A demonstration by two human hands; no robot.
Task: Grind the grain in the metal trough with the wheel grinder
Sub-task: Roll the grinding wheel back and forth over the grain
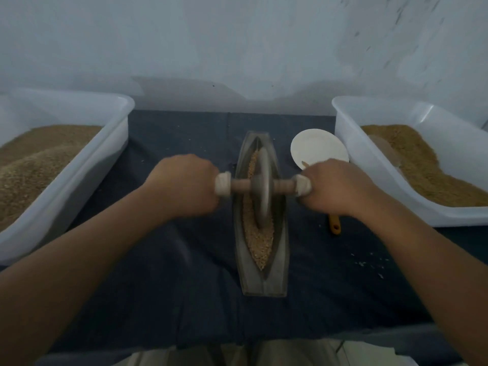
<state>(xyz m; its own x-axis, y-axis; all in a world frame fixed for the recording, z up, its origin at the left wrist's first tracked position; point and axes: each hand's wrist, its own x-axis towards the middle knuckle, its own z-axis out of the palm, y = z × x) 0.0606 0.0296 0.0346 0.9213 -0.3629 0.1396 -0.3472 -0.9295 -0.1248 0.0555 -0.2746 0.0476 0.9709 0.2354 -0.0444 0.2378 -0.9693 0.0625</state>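
Left hand (184,184): we curl our fingers tight round one handle.
Right hand (335,187): same, other handle.
Wheel grinder (262,186): stands in the grain (257,233) in the metal trough (280,260).

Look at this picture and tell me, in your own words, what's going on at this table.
A person holds the wheel grinder by its wooden axle, the left hand on one end and the right hand on the other. Its wheel stands in the grain inside the long metal trough, which lies on a dark cloth. The left tub and right tub hold brownish grain; a white plate lies nearby.
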